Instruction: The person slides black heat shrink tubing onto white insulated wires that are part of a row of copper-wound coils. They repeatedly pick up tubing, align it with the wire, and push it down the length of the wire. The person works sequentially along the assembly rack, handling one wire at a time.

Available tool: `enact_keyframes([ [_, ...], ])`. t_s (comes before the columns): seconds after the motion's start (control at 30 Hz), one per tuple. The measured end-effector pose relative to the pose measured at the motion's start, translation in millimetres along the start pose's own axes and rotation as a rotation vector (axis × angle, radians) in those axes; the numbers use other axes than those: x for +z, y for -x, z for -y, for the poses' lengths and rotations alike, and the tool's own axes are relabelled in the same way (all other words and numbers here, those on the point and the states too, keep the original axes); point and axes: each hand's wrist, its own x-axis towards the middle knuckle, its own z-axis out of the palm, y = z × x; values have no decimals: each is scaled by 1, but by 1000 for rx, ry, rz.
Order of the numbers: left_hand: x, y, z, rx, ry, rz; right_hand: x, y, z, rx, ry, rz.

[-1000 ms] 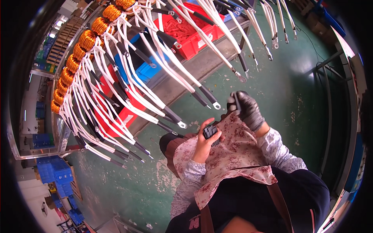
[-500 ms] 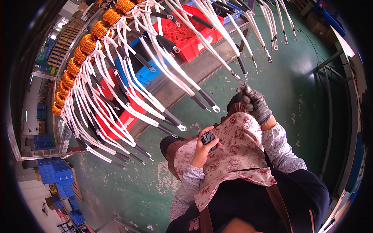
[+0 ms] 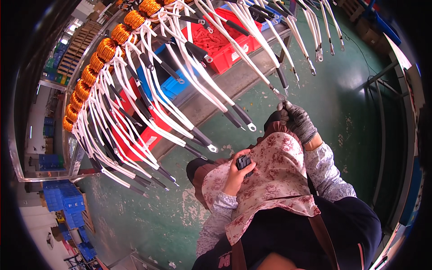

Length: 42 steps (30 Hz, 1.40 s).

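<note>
At frame centre, the bare left hand (image 3: 237,173) clasps a small black device (image 3: 244,162) against the floral apron (image 3: 274,180), while the gloved right hand (image 3: 299,121) pinches a white lead's terminal (image 3: 280,95).

Our left hand (image 3: 235,173) is bare. It is bent at the wrist and sits close to our tummy, and its fingers (image 3: 249,170) curl tight, so the grip is closed. Our left arm comes up from below in a flowery sleeve, bent at the elbow.

Our right hand (image 3: 297,120) wears a dark grey glove. It is stretched out farther from our body than the left hand. Its fingers are bent in and pinch together at the tips. Our right arm is in a flowery sleeve too and is nearly straight.
</note>
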Motion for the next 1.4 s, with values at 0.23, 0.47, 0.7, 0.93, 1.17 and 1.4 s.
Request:
enact_keyframes([
  [0.23, -2, 0, 3, 1, -1, 5, 22, 9, 3, -24, -206, 36],
  [0.47, 0, 0, 4, -6, 5, 8, -2, -1, -3, -35, -147, 67],
  [0.7, -1, 0, 6, -8, 1, 1, 10, -6, 14, 38, -221, 102],
  [0.93, -1, 0, 10, 8, -6, 8, 55, 8, -3, 303, -210, 222],
  [1.17, -3, 5, 11, 2, -20, -23, 67, -18, -20, 346, -351, 206],
  [1.4, -6, 7, 16, 14, -24, -30, 63, -8, -26, 293, -504, 168],
])
